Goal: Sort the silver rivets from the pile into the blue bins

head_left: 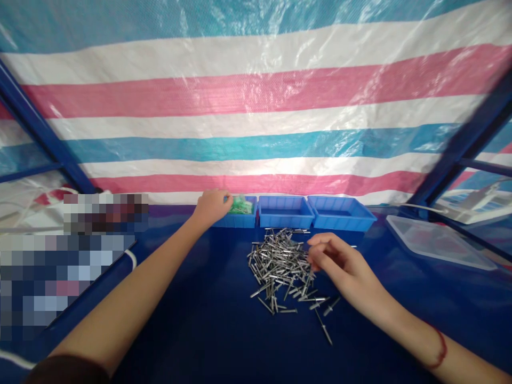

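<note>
Rivets heaped on the counter, right beside the curled fingers of the right hand! Green packets sit by the left hand; whether either grips anything, I can't tell.

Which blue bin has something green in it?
The leftmost bin, by the left hand: green contents show there, but none in the middle bin or right bin.

A sheet striped blue, white and pink hangs behind the blue table; blue posts slant at either side; light glints off the sheet's creases.
</note>
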Tool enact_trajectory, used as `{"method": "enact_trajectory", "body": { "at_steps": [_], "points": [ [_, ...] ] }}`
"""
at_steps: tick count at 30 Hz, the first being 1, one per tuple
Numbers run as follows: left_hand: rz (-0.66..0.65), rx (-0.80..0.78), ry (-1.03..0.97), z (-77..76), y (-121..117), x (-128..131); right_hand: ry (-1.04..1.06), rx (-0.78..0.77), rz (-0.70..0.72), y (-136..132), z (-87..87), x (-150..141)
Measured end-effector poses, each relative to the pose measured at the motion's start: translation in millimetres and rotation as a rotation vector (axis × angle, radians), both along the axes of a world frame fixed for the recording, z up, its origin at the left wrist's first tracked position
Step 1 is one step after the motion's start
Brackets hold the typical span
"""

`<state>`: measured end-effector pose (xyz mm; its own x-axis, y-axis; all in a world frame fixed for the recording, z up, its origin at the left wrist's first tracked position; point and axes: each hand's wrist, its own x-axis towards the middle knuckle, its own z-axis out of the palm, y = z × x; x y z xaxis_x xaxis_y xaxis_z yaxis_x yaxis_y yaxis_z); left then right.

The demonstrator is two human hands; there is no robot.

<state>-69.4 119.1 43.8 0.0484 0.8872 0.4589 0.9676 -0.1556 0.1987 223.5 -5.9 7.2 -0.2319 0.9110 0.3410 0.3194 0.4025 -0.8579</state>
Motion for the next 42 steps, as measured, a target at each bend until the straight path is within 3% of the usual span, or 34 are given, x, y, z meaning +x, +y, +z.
{"method": "enact_trajectory", "body": {
  "at_steps": [4,7,10,12,14,20,25,29,37,40,42],
  "points": [
    [-0.087,0.068,0.061,-1.9,-20,8,-0.435,0.198,-0.059,19,1.6,10],
    [-0.421,0.104,-0.016,-10.0,-55,29,-0.668,0.231,-0.096,37,-2.5,10],
    [-0.617,-0.13,-0.036,-25.1,-95,52,-0.741,0.218,-0.057,49,-7.0,4],
    [-0.671,-0.309,-0.005,-34.5,-114,62,-0.751,0.21,-0.033,53,-6.8,-2],
    [-0.689,-0.383,0.016,-40.7,-123,67,-0.752,0.171,-0.001,56,-3.3,-7],
    [-0.657,-0.369,0.043,-42.9,-121,71,-0.547,-0.233,-0.033,60,9.4,-19],
    [-0.649,-0.317,0.037,-44.3,-123,72,-0.363,-0.351,-0.057,55,10.9,-20],
    [-0.661,-0.283,-0.004,-49.5,-122,71,-0.106,-0.299,-0.112,48,15.0,-19],
    [-0.691,-0.252,-0.048,-51.6,-122,70,0.054,0.011,-0.248,42,20.4,-11],
    [-0.68,-0.189,-0.152,-49.9,-123,68,0.158,0.016,-0.244,36,22.8,-13],
    [-0.643,-0.081,-0.312,-48.6,-123,67,0.276,-0.061,-0.203,28,24.7,-20]
  ]
}}
